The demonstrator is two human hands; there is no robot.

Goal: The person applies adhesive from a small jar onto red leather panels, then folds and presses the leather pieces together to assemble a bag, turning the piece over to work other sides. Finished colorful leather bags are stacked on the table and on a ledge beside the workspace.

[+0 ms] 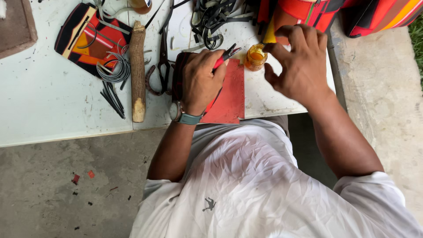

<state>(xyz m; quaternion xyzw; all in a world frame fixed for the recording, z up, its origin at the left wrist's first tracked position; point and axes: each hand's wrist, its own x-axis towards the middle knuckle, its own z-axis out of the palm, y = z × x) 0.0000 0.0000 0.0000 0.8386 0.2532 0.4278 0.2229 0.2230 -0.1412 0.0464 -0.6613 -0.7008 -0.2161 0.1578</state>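
Far left, top corner: a brown mat (15,26), coarse-looking, partly out of view, lying on the white, scuffed counter (48,105). Next: a flat patchwork panel (90,37) of red, orange, black and cream pieces with rounded corners, lying tilted; thin grey strips cross it. At its lower right edge: a coil of grey cord (115,69), with a bundle of dark strips (112,98) fanned out just below. Next: a rough wooden stick (138,70), bark still on, cut pale at the lower end, lying lengthwise toward the counter's front edge. Just beside it: dark metal scissors (162,66), blades pointing away from the person. Top centre: a tangle of black strips (211,22). Centre: left hand (200,79), clenched around red-handled pliers (224,56) whose dark tips point up and right; the hand rests over a red leather sheet (231,97), flat and rectangular, which reaches the front edge of the counter; a dark piece lies under the hand's left side. A watch with a teal strap (185,115) sits on that wrist. Just right of the plier tips: a small amber glass jar (255,57), open, standing upright on the counter. Right: right hand (299,66), released and empty, fingers curled and spread, hovering close to the jar; contact cannot be told. Top right: striped bags (348,15) in red, orange and black.
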